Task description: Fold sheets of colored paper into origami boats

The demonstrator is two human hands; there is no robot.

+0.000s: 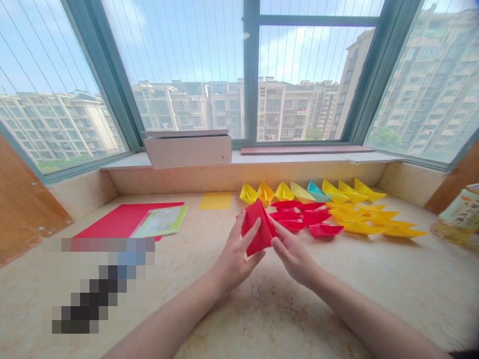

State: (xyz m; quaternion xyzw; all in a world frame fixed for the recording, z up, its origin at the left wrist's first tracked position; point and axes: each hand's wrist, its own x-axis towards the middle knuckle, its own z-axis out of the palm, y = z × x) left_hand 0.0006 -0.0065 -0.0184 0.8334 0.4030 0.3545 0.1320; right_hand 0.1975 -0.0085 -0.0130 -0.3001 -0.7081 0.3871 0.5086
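Between my two hands is a piece of folded red paper (258, 229), held tilted above the counter. My left hand (239, 247) grips its left side, with fingers spread across the front face and the thumb below. On the right edge, my right hand (294, 249) pinches the paper between thumb and fingers. Just behind lie several red paper boats (325, 230). Rows of yellow paper boats (359, 227) stand to their right, and a teal paper boat (316, 191) sits in the back row among yellow ones.
At the left lie red paper sheets (108, 219) with a green-edged packet (160, 221) on top. A yellow square sheet (214, 200) is near the back ledge. A white box (189, 152) rests on the sill. At the far right stands a bottle of yellowish liquid (458, 219). A pixelated patch hides something front left.
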